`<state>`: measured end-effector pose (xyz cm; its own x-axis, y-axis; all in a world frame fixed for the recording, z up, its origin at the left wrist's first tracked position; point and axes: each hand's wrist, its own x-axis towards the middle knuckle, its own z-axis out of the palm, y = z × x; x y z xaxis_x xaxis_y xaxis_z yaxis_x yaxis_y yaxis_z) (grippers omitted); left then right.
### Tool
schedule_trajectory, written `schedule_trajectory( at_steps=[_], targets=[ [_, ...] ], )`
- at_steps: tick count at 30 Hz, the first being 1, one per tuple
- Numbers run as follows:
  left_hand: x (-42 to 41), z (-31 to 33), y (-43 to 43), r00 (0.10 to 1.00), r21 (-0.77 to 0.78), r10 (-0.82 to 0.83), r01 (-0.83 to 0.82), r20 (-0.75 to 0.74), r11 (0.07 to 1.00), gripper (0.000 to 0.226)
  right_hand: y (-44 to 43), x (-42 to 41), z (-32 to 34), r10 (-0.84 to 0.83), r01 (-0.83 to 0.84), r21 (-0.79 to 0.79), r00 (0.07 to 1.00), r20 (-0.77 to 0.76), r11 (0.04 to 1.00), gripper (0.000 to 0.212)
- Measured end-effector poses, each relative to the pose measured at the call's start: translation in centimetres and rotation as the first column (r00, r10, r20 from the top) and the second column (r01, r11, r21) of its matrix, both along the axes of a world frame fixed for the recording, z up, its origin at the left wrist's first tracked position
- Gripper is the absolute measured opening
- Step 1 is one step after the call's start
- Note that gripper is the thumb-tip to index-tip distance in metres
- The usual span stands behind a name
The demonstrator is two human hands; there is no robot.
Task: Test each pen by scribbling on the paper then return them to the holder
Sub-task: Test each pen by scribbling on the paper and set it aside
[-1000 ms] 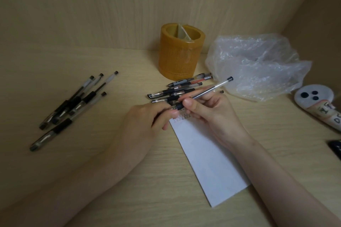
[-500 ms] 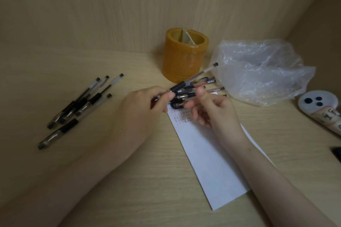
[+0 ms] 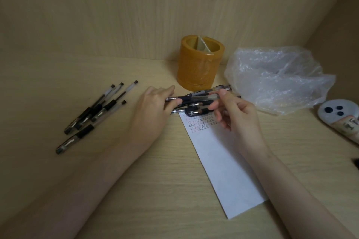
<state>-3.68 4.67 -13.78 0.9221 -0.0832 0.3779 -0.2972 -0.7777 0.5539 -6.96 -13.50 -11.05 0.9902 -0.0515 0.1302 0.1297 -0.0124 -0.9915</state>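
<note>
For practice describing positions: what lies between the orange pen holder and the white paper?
A pile of pens lying on the desk, shown in the head view.

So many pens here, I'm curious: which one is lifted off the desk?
The pen gripped in the left hand, raised over the pile; the others all lie flat.

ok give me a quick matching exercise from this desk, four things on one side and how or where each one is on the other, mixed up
Things:
1. pen holder
2. plastic bag
3. paper
4. held pen

States:
a. white, scribbles at its far end
b. roughly level, held between the left hand and right hand
c. amber, standing upright
d. clear, crumpled, lying to the right of the pen holder

Pairs: 1-c, 2-d, 3-a, 4-b
</note>
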Motion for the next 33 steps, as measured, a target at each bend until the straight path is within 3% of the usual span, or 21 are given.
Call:
schedule_trajectory(
  at_steps=[5, 9, 16, 20, 26, 30, 33],
  targets=[
    [-0.2, 0.4, 0.3, 0.999, 0.015, -0.019, 0.019, 0.033, 1.0, 0.036, -0.1, -0.2, 0.0, -0.002, 0.001, -0.01, 1.0, -0.012, 1.0, 0.041],
    [-0.9, 1.7, 2.0, 0.986, 0.177, 0.012, -0.042, 0.168, 0.983, 0.022, -0.3, 0.0, 0.0, -0.02, 0.02, -0.008, 1.0, -0.014, 1.0, 0.041],
    [-2.8, 2.8, 4.5, 0.963, 0.379, 0.26, -0.269, 0.075, 0.886, 0.023, -0.6, 0.1, 0.0, -0.037, 0.037, -0.021, 0.999, 0.004, 0.999, 0.04],
    [-2.7, 2.5, 4.5, 0.951, 0.513, 0.31, -0.273, 0.014, 0.814, 0.019, -0.6, 0.1, 0.0, -0.047, 0.047, -0.032, 0.999, -0.004, 0.998, 0.041],
    [-2.3, 2.2, 4.6, 0.948, 0.52, 0.318, -0.273, 0.002, 0.81, 0.024, -0.5, 0.0, 0.0, -0.046, 0.046, -0.045, 0.999, -0.004, 0.998, 0.041],
    [-2.5, 2.8, 4.5, 0.953, 0.431, 0.301, -0.292, 0.049, 0.854, 0.032, -0.6, 0.0, 0.0, -0.056, 0.055, -0.062, 0.998, 0.0, 0.997, 0.04],
    [-2.6, 2.5, 4.4, 0.95, 0.51, 0.312, -0.269, 0.002, 0.817, 0.027, -0.6, -0.1, 0.0, -0.049, 0.049, -0.069, 0.999, -0.008, 0.996, 0.041]
  ],
)
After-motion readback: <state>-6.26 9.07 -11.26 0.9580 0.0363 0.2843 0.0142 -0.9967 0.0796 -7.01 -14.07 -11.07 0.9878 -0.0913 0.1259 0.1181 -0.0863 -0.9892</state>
